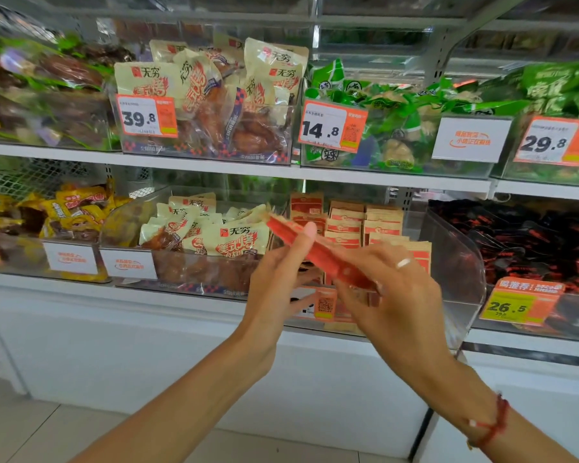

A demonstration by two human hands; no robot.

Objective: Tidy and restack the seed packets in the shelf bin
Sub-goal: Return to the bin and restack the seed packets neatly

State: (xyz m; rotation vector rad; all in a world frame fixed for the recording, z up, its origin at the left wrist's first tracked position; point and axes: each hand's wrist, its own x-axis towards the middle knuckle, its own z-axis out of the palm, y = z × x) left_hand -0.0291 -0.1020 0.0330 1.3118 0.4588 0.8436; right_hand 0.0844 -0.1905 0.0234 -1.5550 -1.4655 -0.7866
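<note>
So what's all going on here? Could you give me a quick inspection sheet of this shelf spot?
Surface: white shelf carrying clear bins.
Job's things: red packets held edge-on in front of the bin; tan and red packets stacked in rows inside.
Clutter: cream snack bags in the neighbouring bin.
Hands: left hand and right hand both grip the red packets.
Cables: nothing seen.
Surroundings: price tags, green packs above.

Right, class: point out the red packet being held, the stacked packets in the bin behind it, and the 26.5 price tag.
red packet (318,252), head view, middle of its red face.
stacked packets (365,225), head view, front of a middle stack.
26.5 price tag (508,307), head view, yellow panel with digits.
</note>
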